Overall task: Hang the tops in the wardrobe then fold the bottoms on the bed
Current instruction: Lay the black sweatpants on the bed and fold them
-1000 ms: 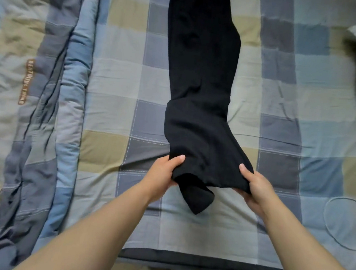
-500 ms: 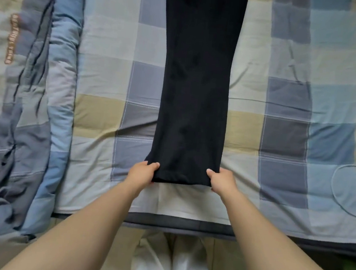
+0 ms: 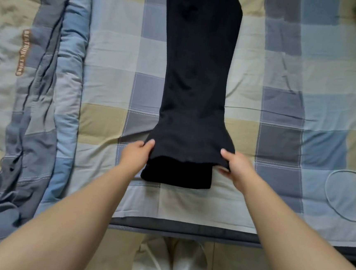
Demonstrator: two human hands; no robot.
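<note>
Bedding fills the view: at the far left a rolled quilt (image 3: 36,101) in grey, blue and tan lies lengthwise along the edge of the bed (image 3: 186,228), with a strip of brown lettering on it that is too blurred to read. Beside it the checked sheet (image 3: 114,69) spreads flat across the mattress. The left hand (image 3: 136,155) reaches in from below, its grip closed on the near left corner of the black trousers (image 3: 197,72), thumb on top of the cloth and the other fingers hidden beneath. The trousers lie in the middle of the bed, their long axis running straight away from the person, the far end passing out of the top of the frame and the near end pointing at the bed's front edge. At that near end the upper layer is lifted and flared between the two hands, and a lower layer lies flat on the sheet just below it, reaching a little closer to the person. The right hand (image 3: 236,168) pinches the near right corner the same way, thumb uppermost. Further right a thin looped cord (image 3: 327,191) rests on the sheet, well apart from the trousers.
</note>
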